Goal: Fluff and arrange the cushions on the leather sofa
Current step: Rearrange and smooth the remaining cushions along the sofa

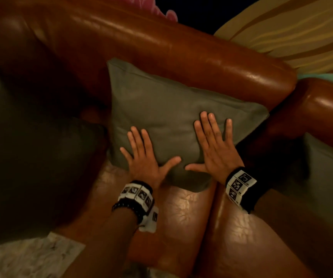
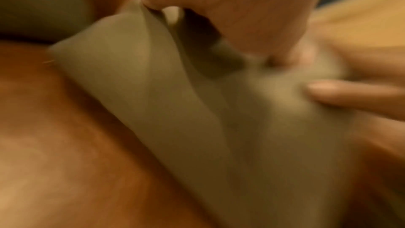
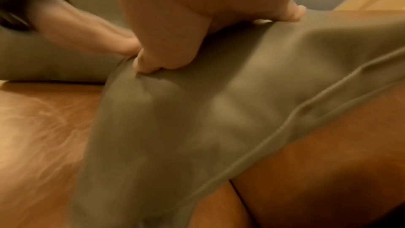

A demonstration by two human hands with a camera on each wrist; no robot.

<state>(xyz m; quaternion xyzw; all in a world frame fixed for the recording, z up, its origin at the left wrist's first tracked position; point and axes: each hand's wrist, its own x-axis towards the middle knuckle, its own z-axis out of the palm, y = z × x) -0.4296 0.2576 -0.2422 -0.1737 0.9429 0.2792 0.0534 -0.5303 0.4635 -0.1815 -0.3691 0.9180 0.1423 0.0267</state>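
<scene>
- your left hand (image 1: 144, 159) lies flat on the grey-green cushion (image 1: 167, 109), fingers straight and spread wide, thumb out toward frame centre; it grips nothing.
- your right hand (image 1: 215, 149) lies flat beside it on the same cushion, fingers splayed wide, thumb pointing toward the left thumb; it grips nothing.
- the cushion sits at frame centre, leaning against the back of the brown leather sofa (image 1: 181, 43), its lower edge on the seat.
- a second dark cushion (image 1: 21, 137) fills the left of the frame, beside the first.
- both wrist views are blurred; they show fabric dented under your palms.
</scene>
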